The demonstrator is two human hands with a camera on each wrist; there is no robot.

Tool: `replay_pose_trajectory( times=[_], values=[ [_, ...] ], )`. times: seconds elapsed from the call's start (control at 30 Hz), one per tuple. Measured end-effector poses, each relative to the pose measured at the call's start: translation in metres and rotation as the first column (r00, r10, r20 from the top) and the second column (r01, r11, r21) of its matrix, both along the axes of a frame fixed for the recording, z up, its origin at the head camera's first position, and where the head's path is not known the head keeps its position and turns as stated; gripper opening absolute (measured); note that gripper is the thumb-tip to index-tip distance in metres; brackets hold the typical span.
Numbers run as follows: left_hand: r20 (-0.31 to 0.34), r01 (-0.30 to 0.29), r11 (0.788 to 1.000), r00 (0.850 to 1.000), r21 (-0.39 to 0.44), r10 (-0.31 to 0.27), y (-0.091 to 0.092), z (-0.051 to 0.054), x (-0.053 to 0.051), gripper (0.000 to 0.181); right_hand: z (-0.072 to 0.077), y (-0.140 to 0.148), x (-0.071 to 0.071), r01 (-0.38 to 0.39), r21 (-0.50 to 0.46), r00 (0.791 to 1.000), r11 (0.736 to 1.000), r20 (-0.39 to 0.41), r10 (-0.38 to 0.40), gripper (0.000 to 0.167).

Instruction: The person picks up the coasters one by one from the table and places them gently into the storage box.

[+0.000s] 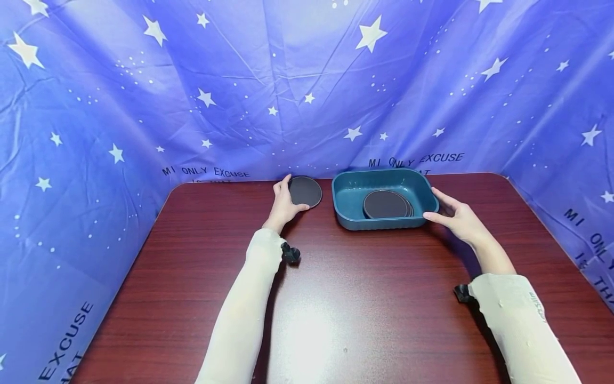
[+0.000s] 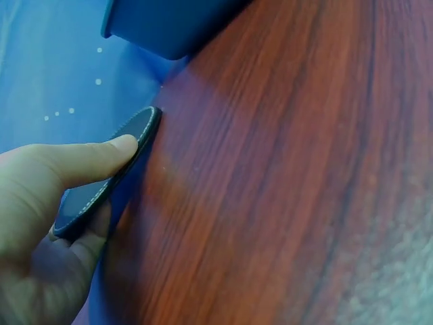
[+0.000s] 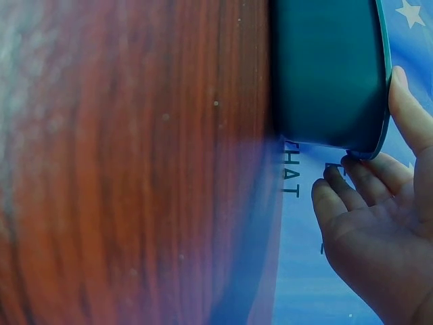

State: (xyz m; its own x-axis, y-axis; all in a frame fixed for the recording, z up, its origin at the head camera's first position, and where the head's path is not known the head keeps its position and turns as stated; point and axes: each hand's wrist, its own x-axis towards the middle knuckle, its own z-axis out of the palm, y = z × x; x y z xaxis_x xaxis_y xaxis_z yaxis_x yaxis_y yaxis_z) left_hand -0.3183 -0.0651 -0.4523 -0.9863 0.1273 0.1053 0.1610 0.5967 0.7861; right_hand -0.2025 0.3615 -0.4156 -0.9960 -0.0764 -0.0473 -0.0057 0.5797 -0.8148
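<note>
My left hand point(image 1: 283, 205) pinches a round dark coaster point(image 1: 306, 192) by its edge, at the back of the table just left of a teal tub. Pale stitching runs along the coaster's rim in the left wrist view, with the thumb on one side and fingers on the other. Whether it touches the tabletop, I cannot tell. The teal tub point(image 1: 384, 224) stands upright, and several dark round coasters point(image 1: 386, 204) lie stacked inside. At the tub's right end, my right hand point(image 1: 458, 218) holds the rim, thumb at the front corner and fingers farther back.
A glossy reddish-brown wooden table point(image 1: 374, 298) spreads out beneath the hands. Blue cloth with white stars and lettering point(image 1: 307, 80) hangs behind the back edge and along both sides. Each wrist carries a small black camera point(image 1: 291, 254).
</note>
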Motion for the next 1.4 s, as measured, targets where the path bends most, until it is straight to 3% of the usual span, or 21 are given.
replay_pose_trajectory(
  times=[0.2, 0.3, 0.37, 0.47, 0.57, 0.97, 1.4],
  values=[
    [0.026, -0.032, 0.997, 0.999, 0.072, 0.03, -0.006, 0.0, -0.001, 0.097, 0.0, 0.0, 0.0, -0.001, 0.002, 1.0, 1.0, 0.001, 0.001, 0.083],
    [0.075, -0.048, 0.983, 0.997, 0.178, 0.035, -0.008, 0.001, 0.0, 0.09, 0.001, 0.0, 0.001, -0.002, 0.001, 1.0, 1.0, -0.003, 0.002, 0.083],
    [0.112, -0.058, 0.96, 0.993, 0.273, 0.028, -0.009, 0.002, 0.001, 0.087, 0.001, -0.001, 0.001, -0.004, 0.0, 1.0, 1.0, -0.006, 0.004, 0.083],
    [0.151, -0.071, 0.906, 0.989, 0.418, 0.008, -0.01, 0.005, 0.002, 0.083, 0.001, -0.001, 0.001, -0.007, -0.002, 1.0, 1.0, -0.012, 0.007, 0.082],
    [0.173, -0.083, 0.857, 0.985, 0.509, -0.007, -0.011, 0.007, 0.003, 0.077, 0.0, -0.001, 0.001, -0.01, -0.008, 1.0, 1.0, -0.015, 0.01, 0.082],
    [0.202, -0.122, 0.766, 0.979, 0.631, -0.01, -0.015, 0.017, 0.005, 0.063, 0.0, -0.001, 0.0, -0.013, -0.021, 1.0, 1.0, -0.017, 0.013, 0.082],
    [0.15, -0.099, 0.673, 0.989, 0.733, -0.018, -0.012, 0.041, 0.008, 0.062, 0.001, -0.001, 0.001, -0.017, -0.02, 1.0, 1.0, -0.004, 0.017, 0.083]
  ],
)
